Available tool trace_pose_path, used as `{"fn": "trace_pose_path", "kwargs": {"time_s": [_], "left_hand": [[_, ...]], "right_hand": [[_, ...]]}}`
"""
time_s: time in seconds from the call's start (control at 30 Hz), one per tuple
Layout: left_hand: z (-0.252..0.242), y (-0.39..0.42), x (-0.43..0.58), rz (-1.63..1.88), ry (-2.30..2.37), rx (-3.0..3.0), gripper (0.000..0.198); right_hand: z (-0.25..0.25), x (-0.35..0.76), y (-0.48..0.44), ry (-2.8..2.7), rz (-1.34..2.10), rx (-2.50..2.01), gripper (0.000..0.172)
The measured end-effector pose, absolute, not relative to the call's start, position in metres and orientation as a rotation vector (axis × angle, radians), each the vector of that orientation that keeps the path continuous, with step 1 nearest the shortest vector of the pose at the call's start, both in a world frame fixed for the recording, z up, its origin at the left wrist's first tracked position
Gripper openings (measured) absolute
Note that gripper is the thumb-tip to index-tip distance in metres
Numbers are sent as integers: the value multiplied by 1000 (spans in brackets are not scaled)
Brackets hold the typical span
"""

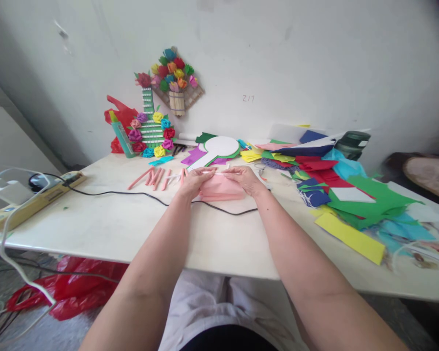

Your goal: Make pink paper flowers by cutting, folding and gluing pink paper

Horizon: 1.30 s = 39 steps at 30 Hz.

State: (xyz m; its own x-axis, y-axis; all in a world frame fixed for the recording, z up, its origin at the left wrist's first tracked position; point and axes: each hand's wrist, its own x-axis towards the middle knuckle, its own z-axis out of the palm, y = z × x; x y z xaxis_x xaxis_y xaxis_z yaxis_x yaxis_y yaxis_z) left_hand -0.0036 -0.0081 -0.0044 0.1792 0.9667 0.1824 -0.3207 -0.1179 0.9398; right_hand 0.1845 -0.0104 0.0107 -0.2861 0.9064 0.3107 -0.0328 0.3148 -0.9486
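Both hands meet at the far edge of a pink sheet of crepe paper (221, 189) on the white table. My left hand (199, 180) has its fingers closed on the sheet's upper left part. On the upper right part, my right hand (243, 178) pinches the same edge. A thin white piece seems to lie along that edge between the fingertips, too small to make out. Several rolled pink paper sticks (157, 178) lie left of my left hand. Just beyond the hands rests a white round-headed card shape (221, 146) with a green border.
A black cable (131, 193) crosses the table under the pink sheet to a power strip (32, 200) at left. Coloured paper (373, 195) piles up at right. A glue bottle (122, 136) and a flower-trimmed guitar shape (151, 126) stand against the wall.
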Motion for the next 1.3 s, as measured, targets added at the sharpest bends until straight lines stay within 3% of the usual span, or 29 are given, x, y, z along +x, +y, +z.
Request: {"fn": "trace_pose_path", "kwargs": {"time_s": [0.2,0.37,0.73,0.97,1.3], "left_hand": [[-5,-7,-5,1283,727,1190,33],[-3,-10,-4,1291,765,1212,33],[1,-14,-4,1259,711,1208,49],[-6,-12,-3,1260,720,1182,28],[-5,-12,0,1311,720,1206,27]], "right_hand": [[11,185,-11,-1540,1192,-790,24],[12,185,-11,-1521,1211,-834,39],[9,185,-7,-1481,1151,-885,26],[10,182,-10,-1438,1161,-857,24],[5,176,-6,-1418,1120,-876,23]]}}
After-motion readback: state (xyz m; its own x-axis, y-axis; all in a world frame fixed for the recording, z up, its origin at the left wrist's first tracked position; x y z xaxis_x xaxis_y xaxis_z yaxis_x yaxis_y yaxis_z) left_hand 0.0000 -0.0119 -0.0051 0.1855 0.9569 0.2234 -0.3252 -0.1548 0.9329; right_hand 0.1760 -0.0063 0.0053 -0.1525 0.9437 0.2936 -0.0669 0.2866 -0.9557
